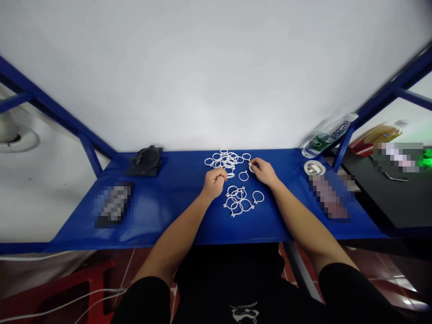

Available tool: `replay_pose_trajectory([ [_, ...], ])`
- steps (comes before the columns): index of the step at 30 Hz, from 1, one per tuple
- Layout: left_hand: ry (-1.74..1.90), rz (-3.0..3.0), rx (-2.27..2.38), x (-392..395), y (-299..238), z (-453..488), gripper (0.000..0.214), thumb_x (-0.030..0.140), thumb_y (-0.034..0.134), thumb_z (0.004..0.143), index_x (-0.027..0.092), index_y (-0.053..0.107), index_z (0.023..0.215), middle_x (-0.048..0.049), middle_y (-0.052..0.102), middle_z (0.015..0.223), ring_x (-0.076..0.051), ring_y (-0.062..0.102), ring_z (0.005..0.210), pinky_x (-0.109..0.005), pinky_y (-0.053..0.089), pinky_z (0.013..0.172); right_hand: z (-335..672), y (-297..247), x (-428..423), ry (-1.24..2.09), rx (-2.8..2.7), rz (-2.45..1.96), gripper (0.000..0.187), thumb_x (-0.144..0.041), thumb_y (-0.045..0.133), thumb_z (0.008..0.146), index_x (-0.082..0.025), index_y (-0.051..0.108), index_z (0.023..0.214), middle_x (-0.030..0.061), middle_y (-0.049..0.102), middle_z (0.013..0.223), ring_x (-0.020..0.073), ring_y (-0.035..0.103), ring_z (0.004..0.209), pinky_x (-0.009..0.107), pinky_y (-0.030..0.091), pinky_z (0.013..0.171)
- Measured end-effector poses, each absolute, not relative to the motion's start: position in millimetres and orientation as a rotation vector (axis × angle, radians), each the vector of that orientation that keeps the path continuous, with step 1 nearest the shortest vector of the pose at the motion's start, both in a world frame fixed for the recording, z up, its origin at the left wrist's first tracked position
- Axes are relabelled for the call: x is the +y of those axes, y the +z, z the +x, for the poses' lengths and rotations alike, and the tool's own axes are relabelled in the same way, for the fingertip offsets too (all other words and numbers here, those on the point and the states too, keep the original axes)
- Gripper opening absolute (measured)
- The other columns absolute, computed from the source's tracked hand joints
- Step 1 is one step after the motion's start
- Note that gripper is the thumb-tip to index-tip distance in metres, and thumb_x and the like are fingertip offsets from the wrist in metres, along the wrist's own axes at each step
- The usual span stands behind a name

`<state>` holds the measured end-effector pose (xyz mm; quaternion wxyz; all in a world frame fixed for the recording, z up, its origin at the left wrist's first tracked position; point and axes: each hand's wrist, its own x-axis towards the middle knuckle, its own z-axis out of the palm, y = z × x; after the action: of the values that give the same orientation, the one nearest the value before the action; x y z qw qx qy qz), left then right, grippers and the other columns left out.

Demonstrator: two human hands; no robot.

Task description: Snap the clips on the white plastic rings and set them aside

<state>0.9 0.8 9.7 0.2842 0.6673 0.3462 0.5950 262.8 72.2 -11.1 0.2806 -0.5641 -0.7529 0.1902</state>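
Observation:
On the blue table (pixel 162 211) lie two heaps of white plastic rings: a far pile (pixel 227 159) and a nearer pile (pixel 240 200). One single ring (pixel 243 176) lies between them. My left hand (pixel 214 181) is curled into a fist beside the far pile, fingertips pinched at a ring at the pile's edge. My right hand (pixel 263 171) is closed in a pinch on a white ring (pixel 251 167) just right of the far pile.
A black pouch (pixel 146 160) lies at the back left, a dark blurred flat object (pixel 114 204) nearer left. At the right stand a lying water bottle (pixel 326 136), a round metal tin (pixel 314 168) and a blurred object (pixel 330 194). Blue frame bars rise on both sides.

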Motion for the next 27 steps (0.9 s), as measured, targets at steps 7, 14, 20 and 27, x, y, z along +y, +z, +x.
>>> replay_pose_trajectory([
  [7, 1.592, 1.744, 1.021, 2.1, 6.9, 0.8, 0.021, 0.018, 0.05, 0.082, 0.021, 0.063, 0.066, -0.0005, 0.064, 0.066, -0.015, 0.058, 0.062, -0.029, 0.046, 0.062, 264.1, -15.9, 74.0, 0.478, -2.027, -1.488, 0.035, -0.028, 0.057, 0.095, -0.022, 0.071, 0.126, 0.0057, 0.076, 0.1, 0.0216, 0.068, 0.086, 0.034, 0.054, 0.079],
  [14, 1.466, 1.856, 1.078, -4.7, 1.5, 2.6, 0.023, 0.023, 0.062, 0.09, 0.02, 0.077, 0.106, 0.0049, 0.062, 0.061, -0.01, 0.05, 0.051, -0.024, 0.044, 0.056, 264.3, -18.6, 75.6, 0.471, -2.008, -1.425, 0.03, -0.027, 0.055, 0.094, -0.021, 0.076, 0.114, 0.0067, 0.072, 0.094, 0.0225, 0.067, 0.084, 0.036, 0.053, 0.081],
  [20, 1.245, 2.136, 0.97, -9.3, 5.2, 5.4, 0.016, 0.02, 0.062, 0.091, 0.021, 0.078, 0.095, -0.0021, 0.076, 0.085, -0.011, 0.063, 0.065, -0.026, 0.051, 0.063, 263.0, -23.6, 76.5, 0.643, -1.838, -1.249, 0.019, -0.036, 0.061, 0.093, -0.021, 0.07, 0.101, 0.0024, 0.067, 0.081, 0.0179, 0.058, 0.07, 0.031, 0.048, 0.068],
  [27, 1.112, 2.246, 1.011, -9.7, -0.2, 7.6, 0.019, 0.023, 0.064, 0.093, 0.023, 0.078, 0.106, -0.0041, 0.079, 0.116, -0.008, 0.061, 0.058, -0.027, 0.057, 0.065, 262.7, -23.2, 77.6, 0.97, -1.667, -1.191, 0.021, -0.043, 0.063, 0.093, -0.023, 0.06, 0.096, 0.0, 0.068, 0.084, 0.013, 0.056, 0.057, 0.027, 0.043, 0.054],
])
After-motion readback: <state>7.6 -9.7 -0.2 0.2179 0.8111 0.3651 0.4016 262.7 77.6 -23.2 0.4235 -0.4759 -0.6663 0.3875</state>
